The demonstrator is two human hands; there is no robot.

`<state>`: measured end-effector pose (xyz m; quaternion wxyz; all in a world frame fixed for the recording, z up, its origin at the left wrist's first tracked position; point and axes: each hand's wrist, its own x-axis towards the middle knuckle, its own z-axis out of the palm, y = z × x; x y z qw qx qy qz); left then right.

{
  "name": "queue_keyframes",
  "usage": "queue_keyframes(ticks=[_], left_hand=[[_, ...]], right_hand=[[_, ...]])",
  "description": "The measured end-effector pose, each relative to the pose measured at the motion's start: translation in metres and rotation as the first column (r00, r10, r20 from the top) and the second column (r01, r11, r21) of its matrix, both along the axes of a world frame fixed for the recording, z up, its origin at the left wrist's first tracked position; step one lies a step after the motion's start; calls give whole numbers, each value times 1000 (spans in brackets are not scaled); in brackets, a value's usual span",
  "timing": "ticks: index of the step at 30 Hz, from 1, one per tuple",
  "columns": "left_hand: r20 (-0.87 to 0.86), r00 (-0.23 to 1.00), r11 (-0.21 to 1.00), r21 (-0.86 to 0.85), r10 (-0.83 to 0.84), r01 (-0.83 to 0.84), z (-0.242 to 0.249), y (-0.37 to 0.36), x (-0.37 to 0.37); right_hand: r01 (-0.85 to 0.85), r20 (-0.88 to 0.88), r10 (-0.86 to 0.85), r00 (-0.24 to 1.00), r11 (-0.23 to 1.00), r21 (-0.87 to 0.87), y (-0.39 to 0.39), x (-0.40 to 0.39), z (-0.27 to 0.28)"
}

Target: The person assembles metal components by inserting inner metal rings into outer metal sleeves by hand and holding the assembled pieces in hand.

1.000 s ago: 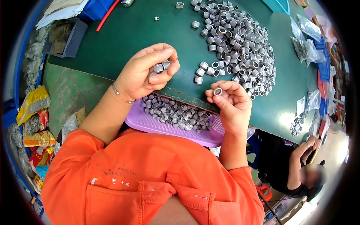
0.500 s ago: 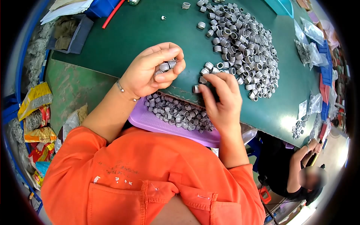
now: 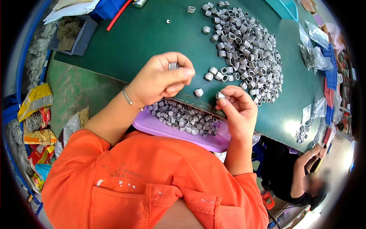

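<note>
My left hand (image 3: 162, 76) is closed around short grey metal rings; one metal ring (image 3: 173, 66) shows between the curled fingers, and the palm is hidden. Lower right, my right hand (image 3: 240, 110) pinches a single small ring (image 3: 220, 95) between thumb and fingertips at the table edge. Between the hands, a loose ring (image 3: 198, 92) lies on the green table. A large heap of similar rings (image 3: 248, 49) spreads just beyond my right hand. Below both hands, a purple basket (image 3: 173, 141) holds many more rings (image 3: 183, 118).
The green table (image 3: 126, 49) carries a red rod (image 3: 119, 14), a small white piece (image 3: 168, 21) and a turquoise basket (image 3: 284, 9). A grey bin (image 3: 78, 38) with cloth stands at the left. Plastic bags (image 3: 316, 32) lie at the right, where another person (image 3: 286, 168) sits.
My right hand has drawn back from the table toward me, lifting a ring in its pinch. My left hand has turned and moved slightly right, its fingers more closed.
</note>
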<state>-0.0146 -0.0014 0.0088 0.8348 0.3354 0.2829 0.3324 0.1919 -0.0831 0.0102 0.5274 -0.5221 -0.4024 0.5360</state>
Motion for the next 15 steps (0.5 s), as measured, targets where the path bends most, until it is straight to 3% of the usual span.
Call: queue_keyframes(ticks=[2, 3, 4, 6, 7, 8, 11, 13, 15], left_hand=[[-274, 962, 987, 157, 16, 29, 4, -7, 6], [-350, 935, 959, 278, 58, 45, 6, -8, 8], [-349, 936, 959, 278, 53, 49, 4, -11, 11], [-383, 887, 712, 696, 259, 93, -1, -15, 17], [-508, 821, 636, 730, 261, 250, 4, -15, 15], [-507, 823, 633, 731, 256, 254, 5, -16, 17], [-502, 792, 420, 838, 347, 348, 1, -23, 22], [-524, 778, 408, 831, 346, 377, 0, -28, 23], [-543, 771, 378, 826, 332, 418, 1, -29, 22]], right_hand=[[-35, -355, 7, 935, 997, -73, -2, 4, 2], [-31, -354, 3, 935, 997, -72, -3, 6, 1], [-54, -413, 20, 910, 996, -72, -5, 9, -2], [-69, -470, 27, 882, 995, -71, -7, 11, -2], [-71, -496, 30, 868, 996, -62, -8, 11, -1], [-73, -522, 35, 852, 996, -52, -8, 11, 0], [-74, -506, 62, 860, 997, -4, -11, 10, 2], [-78, -484, 77, 872, 997, 20, -13, 10, 2], [-138, -112, 159, 981, 975, 174, -16, 13, -4]])
